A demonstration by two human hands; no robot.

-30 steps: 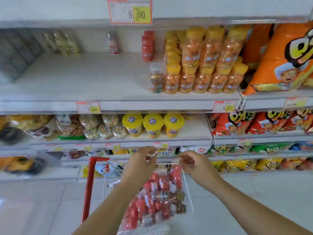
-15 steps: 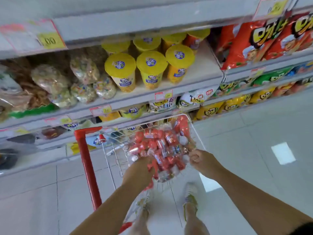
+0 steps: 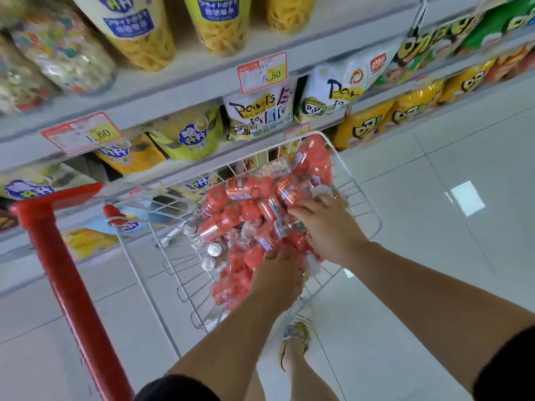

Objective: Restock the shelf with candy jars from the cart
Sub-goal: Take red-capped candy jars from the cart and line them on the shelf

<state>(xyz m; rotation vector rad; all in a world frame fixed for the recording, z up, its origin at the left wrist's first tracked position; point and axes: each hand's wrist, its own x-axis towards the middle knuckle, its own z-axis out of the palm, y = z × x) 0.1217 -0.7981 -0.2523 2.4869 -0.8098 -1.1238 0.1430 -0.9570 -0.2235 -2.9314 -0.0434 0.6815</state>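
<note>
Right, I'm looking down past the shelf [image 3: 202,79] with its snack bags and tubs at the top of my view, onto the pale tiled floor and the cart [image 3: 363,198] pushed up against the lower shelves, its red handle post [image 3: 66,270] on my left. The white wire basket holds a heap of candy jars [image 3: 246,209], small clear ones with red lids, lying every which way, some bare metal lids showing among them.

My left hand [image 3: 276,280] is sunk into the near side of the heap, fingers curled down among the jars; they are buried, so I cannot tell whether they have closed on one. My right hand [image 3: 327,227] lies on the far right of the heap, fingers spread flat over several jars, pressing on them and not clamped around any I can make out.

I judge this is the picking step: both hands gathering jars, nothing lifted clear yet and none on their way to the shelf. Next I need a firm hold on a few jars in each hand, a lift straight up clear of the wire rim without spilling the loose ones, then a turn up toward the shelf.
</note>
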